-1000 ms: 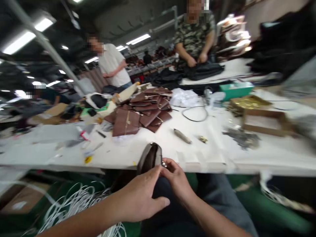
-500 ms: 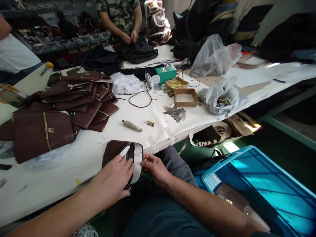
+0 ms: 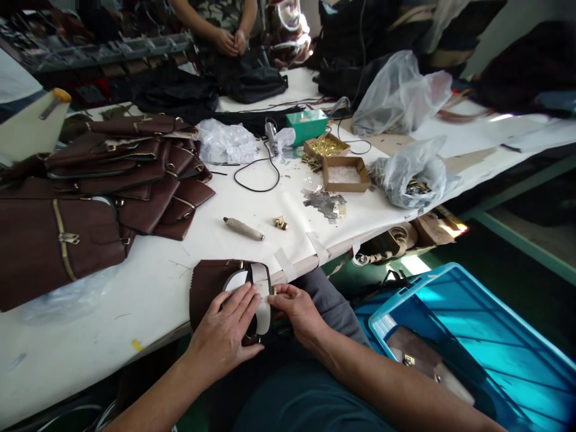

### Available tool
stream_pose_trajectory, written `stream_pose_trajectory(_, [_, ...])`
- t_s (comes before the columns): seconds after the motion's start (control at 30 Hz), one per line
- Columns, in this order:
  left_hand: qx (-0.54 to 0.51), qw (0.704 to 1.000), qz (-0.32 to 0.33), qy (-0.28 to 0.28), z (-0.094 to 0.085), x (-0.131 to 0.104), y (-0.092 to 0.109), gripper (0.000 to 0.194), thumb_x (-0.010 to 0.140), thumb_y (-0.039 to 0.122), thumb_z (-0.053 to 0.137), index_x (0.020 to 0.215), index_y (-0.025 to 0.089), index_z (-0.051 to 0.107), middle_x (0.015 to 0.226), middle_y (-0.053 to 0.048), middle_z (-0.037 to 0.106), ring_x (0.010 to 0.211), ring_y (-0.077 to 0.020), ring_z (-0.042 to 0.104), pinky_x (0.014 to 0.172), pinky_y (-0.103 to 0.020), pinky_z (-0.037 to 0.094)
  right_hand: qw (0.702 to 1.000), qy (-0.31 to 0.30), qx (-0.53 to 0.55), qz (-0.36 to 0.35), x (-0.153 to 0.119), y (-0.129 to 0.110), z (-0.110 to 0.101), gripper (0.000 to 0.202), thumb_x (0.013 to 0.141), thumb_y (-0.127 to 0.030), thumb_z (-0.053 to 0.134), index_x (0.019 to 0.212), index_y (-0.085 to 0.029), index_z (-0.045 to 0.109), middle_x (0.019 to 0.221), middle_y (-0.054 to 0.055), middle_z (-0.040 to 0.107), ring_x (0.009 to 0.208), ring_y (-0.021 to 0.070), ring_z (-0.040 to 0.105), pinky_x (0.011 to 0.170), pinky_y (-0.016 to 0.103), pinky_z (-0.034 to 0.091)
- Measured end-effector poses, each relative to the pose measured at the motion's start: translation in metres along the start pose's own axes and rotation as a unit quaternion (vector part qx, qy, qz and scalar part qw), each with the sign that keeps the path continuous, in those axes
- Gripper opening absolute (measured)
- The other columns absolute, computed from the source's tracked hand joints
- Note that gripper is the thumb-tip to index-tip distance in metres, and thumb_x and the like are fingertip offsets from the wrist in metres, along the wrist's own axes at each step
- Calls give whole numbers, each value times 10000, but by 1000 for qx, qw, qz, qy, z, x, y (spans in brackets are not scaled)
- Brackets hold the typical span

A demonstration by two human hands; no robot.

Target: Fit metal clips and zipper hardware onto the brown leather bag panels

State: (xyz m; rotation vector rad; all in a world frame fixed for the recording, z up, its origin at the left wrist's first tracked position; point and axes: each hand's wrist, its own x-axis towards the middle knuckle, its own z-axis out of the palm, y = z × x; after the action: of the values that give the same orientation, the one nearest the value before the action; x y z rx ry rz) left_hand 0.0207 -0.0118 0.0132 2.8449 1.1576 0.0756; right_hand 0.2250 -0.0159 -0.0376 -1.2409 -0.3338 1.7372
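A dark brown leather bag piece point(image 3: 211, 282) with a zigzag-cut edge lies at the table's front edge, partly over my lap. Its curved flap point(image 3: 262, 321) has a pale underside with a light strip across it. My left hand point(image 3: 227, 327) rests on the piece, fingers stretched flat over the pale underside. At the flap's right edge my right hand point(image 3: 294, 307) is closed in a pinch, with a small shiny clasp point(image 3: 275, 291) at the fingertips, partly hidden. Beyond the piece lie a grey tapered tool point(image 3: 243, 228) and a few gold clasps point(image 3: 279, 222).
Brown leather bags point(image 3: 135, 174) are heaped at left. Metal plates point(image 3: 324, 204), a cardboard box point(image 3: 345, 185), a box of gold parts point(image 3: 326, 146) and a plastic bag point(image 3: 411, 174) stand further back. A blue crate point(image 3: 459, 273) is at right. A co-worker's hands point(image 3: 231, 42) show opposite.
My left hand has shifted right and laid its fingers flatter across the flap's underside. My right hand keeps its pinch at the flap edge. The view has tipped down and turned slightly.
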Motion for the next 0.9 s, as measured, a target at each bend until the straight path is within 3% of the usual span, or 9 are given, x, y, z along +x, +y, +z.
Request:
stream_pose_trajectory(0.2, [-10,1000,10,-5,3,9,-4,912,874,671,740,1567,108,549,1709,-157,415,1555,-375,446,1236,-546,360,997,1,-69,16,3,-10,-5,420,663,-426,938,875,-180,671,690,-27,663,594,137,616,565,265,502])
stream_pose_trajectory(0.27, [-12,1000,16,1,4,9,-7,912,870,673,733,1572,122,547,1708,-150,422,1545,-374,460,1222,-541,373,986,-16,-167,-16,6,-24,-14,376,733,-469,885,876,-180,692,693,-14,682,600,156,643,578,279,499])
stream_pose_trajectory(0.33, [-13,1000,22,13,7,9,-10,918,857,679,732,1574,137,548,1709,-146,424,1534,-379,473,1205,-538,386,959,-1,-268,-94,11,-48,-24,319,803,-473,825,869,-179,720,691,2,702,628,173,664,610,291,498])
stream_pose_trajectory(0.43, [-14,999,27,36,14,6,-11,904,861,668,724,1578,148,543,1713,-142,419,1532,-375,475,1195,-537,382,884,81,-400,-227,27,-95,-39,256,889,-449,739,891,-194,751,716,7,725,690,183,675,670,299,503])
stream_pose_trajectory(0.53, [-18,997,26,65,21,4,-11,844,884,642,710,1562,163,561,1698,-136,447,1518,-361,494,1197,-537,354,755,179,-557,-298,52,-143,-53,220,930,-403,699,990,-209,783,882,24,774,784,181,688,755,300,510])
stream_pose_trajectory(0.6, [-24,996,27,86,25,3,-10,813,880,643,715,1534,176,592,1673,-134,487,1490,-361,524,1188,-534,348,689,231,-615,-306,70,-168,-64,239,940,-368,690,1087,-208,788,1076,61,780,875,193,697,824,313,510])
stream_pose_trajectory(0.73, [-30,991,30,126,32,2,-11,867,827,706,752,1503,180,617,1645,-127,533,1447,-365,563,1163,-522,364,637,279,-663,-279,98,-196,-85,297,944,-377,688,1180,-228,792,1290,104,720,1000,239,702,851,331,511])
stream_pose_trajectory(0.9, [-5,991,48,127,31,3,-14,934,820,711,765,1523,124,580,1624,-166,556,1428,-382,572,1147,-548,369,585,250,-729,-254,111,-209,-91,225,956,-398,672,1065,-296,841,1173,59,751,986,247,702,805,320,509])
